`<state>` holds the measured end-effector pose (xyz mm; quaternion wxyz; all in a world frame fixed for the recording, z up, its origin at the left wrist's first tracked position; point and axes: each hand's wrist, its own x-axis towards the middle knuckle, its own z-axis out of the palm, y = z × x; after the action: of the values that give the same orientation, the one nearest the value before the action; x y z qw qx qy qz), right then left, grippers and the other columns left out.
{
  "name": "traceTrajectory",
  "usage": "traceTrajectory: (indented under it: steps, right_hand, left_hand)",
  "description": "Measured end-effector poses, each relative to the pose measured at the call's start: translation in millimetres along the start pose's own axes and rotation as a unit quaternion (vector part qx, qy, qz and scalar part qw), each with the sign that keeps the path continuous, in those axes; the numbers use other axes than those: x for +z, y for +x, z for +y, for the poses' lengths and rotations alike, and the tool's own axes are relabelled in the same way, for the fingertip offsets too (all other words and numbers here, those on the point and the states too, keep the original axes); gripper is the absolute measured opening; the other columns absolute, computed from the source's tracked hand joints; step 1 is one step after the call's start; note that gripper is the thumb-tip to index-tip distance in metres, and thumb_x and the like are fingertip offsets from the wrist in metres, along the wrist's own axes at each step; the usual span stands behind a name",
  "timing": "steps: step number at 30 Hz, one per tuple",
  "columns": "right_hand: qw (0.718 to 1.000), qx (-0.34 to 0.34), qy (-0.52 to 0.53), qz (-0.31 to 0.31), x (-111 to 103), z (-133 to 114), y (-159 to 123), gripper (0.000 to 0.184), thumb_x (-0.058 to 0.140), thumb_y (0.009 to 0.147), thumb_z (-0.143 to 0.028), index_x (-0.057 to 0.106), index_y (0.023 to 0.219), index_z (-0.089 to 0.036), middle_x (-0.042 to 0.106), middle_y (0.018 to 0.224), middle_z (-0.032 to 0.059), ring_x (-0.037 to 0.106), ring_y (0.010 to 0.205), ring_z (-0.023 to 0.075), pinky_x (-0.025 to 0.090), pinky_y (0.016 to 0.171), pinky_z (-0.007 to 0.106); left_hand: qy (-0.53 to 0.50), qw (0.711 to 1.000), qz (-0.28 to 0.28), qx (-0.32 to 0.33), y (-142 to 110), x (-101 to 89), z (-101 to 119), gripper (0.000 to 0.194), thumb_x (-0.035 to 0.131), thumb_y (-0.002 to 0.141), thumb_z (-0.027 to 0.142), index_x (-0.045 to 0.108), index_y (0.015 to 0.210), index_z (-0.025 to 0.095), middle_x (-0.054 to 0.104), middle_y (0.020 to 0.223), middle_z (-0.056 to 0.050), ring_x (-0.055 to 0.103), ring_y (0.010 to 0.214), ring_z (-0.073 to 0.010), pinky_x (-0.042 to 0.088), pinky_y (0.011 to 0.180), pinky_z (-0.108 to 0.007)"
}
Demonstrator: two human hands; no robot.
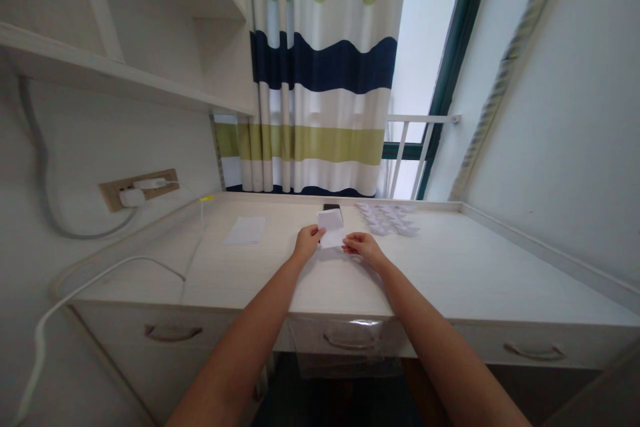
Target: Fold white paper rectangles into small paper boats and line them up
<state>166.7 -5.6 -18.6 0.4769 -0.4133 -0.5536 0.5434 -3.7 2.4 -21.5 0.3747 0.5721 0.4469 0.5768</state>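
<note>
Both my hands are at the middle of a pale wood-grain desk (pixel 430 260). My left hand (pixel 307 243) grips the left side of a white paper piece (pixel 331 228), which stands tilted up from the desktop. My right hand (pixel 365 248) pinches its lower right edge with the fingertips. Just behind the paper lies a black phone (pixel 332 207), partly hidden by it. To the right, a flat group of small folded white papers (pixel 385 218) lies near the back edge. A flat white sheet (pixel 245 230) lies to the left of my hands.
A wall socket strip (pixel 139 188) with a white plug sits at the left, and a white cable (pixel 95 278) runs along the desk's left side. A shelf (pixel 125 80) overhangs the desk. A striped curtain (pixel 320 73) hangs behind it, and drawers with handles lie below the front edge.
</note>
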Motion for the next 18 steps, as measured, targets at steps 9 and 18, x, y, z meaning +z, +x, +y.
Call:
traceTrajectory:
  steps: [9,18]
  right_hand:
    - [0.999,-0.043,0.007,0.03,-1.3,-0.8,0.9,0.025,0.071,0.052,-0.032,0.061,0.067,-0.016,0.063,0.064,0.0007,0.057,0.059,0.0114,0.045,0.058,0.024]
    - [0.995,-0.065,0.054,0.051,-2.0,-3.7,1.8,0.03,0.073,0.044,-0.035,0.061,0.064,-0.015,0.062,0.061,0.0001,0.056,0.058,0.0117,0.045,0.063,0.028]
  left_hand:
    - [-0.04,0.997,-0.048,-0.035,-4.8,2.7,3.2,0.018,0.061,0.059,0.028,0.06,0.065,0.011,0.059,0.061,-0.001,0.053,0.057,-0.0119,0.041,0.057,-0.024]
    - [-0.062,0.991,-0.093,-0.072,-8.8,5.5,7.7,0.024,0.067,0.053,0.028,0.062,0.067,0.009,0.062,0.063,-0.003,0.054,0.059,-0.0123,0.042,0.058,-0.025]
